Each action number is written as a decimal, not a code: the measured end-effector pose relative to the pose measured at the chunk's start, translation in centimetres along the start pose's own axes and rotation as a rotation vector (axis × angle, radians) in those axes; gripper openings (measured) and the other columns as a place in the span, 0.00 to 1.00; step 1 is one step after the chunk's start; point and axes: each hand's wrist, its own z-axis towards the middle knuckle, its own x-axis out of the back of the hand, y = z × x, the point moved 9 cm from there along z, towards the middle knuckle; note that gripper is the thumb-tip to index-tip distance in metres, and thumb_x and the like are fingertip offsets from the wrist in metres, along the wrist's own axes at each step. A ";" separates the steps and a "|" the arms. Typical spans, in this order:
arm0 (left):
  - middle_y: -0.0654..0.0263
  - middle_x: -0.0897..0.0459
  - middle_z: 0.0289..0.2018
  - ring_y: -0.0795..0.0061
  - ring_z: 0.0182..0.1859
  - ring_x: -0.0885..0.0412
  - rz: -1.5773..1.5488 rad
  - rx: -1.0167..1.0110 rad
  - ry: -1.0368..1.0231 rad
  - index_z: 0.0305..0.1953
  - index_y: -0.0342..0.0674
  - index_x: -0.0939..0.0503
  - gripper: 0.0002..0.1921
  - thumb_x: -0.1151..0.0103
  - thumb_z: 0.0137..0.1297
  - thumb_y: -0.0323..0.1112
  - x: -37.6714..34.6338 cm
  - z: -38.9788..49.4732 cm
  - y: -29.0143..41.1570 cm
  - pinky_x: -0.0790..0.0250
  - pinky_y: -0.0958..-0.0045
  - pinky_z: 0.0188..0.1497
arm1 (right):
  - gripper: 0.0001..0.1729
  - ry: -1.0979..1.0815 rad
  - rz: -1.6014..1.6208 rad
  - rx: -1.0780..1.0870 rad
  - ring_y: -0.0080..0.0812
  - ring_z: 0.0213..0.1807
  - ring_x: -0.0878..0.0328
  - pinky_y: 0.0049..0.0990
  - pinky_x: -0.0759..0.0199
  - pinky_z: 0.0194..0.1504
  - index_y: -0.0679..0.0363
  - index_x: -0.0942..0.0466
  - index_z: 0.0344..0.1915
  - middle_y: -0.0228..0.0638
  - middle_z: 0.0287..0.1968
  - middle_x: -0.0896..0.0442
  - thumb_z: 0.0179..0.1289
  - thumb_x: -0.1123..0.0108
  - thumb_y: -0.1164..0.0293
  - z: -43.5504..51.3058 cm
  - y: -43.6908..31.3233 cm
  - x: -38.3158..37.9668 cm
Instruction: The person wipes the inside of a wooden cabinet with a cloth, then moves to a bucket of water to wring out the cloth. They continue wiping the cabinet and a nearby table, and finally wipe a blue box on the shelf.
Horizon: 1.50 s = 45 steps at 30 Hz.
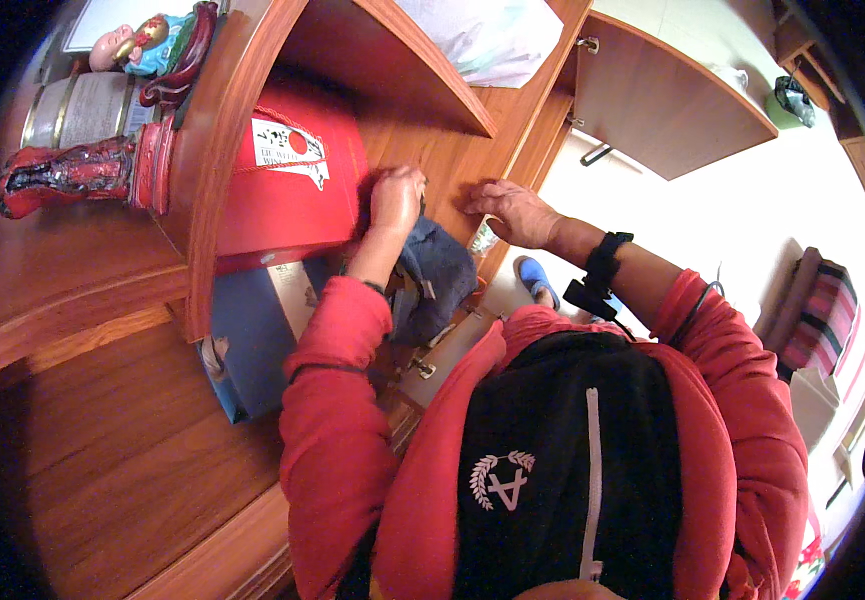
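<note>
My left hand [398,201] is closed beside the red gift bag, its fingers curled on the top of a dark blue cloth [440,274]. The cloth hangs below that hand, in front of the cabinet; the grip itself is partly hidden. To the right, my right hand [516,213] holds nothing. Its fingers are apart and reach toward the wooden cabinet panel [444,161]; whether they touch it I cannot tell. The red gift bag [290,199], with rope handles and a printed label, fills the compartment left of my left hand.
A dark blue box [252,330] stands by my left forearm. Figurines, one red [72,176], occupy the left shelf. A cabinet door [657,97] hangs open at upper right. A white plastic bag [492,37] lies above. A blue shoe [536,277] is on the floor.
</note>
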 end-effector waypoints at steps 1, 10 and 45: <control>0.58 0.20 0.32 0.53 0.36 0.22 -0.005 -0.005 -0.078 0.28 0.41 0.21 0.05 0.44 0.57 0.34 -0.5 -0.4 0.1 0.29 0.57 0.39 | 0.22 0.026 0.010 0.014 0.42 0.60 0.33 0.37 0.38 0.61 0.53 0.23 0.50 0.37 0.54 0.26 0.52 0.44 0.74 -0.1 -0.2 0.3; 0.58 0.21 0.28 0.53 0.34 0.23 -0.063 -0.021 0.212 0.27 0.43 0.21 0.04 0.46 0.54 0.31 0.2 3.6 -0.1 0.30 0.57 0.36 | 0.19 0.013 0.019 0.002 0.43 0.60 0.33 0.36 0.38 0.61 0.54 0.22 0.47 0.38 0.52 0.24 0.52 0.45 0.75 0.6 -0.3 -0.1; 0.62 0.20 0.29 0.60 0.35 0.21 0.187 -0.143 0.010 0.26 0.43 0.22 0.02 0.45 0.53 0.31 0.6 0.8 1.7 0.28 0.61 0.38 | 0.20 0.056 -0.053 -0.025 0.44 0.54 0.31 0.37 0.36 0.57 0.55 0.24 0.46 0.38 0.45 0.26 0.50 0.42 0.76 0.3 -0.8 -0.4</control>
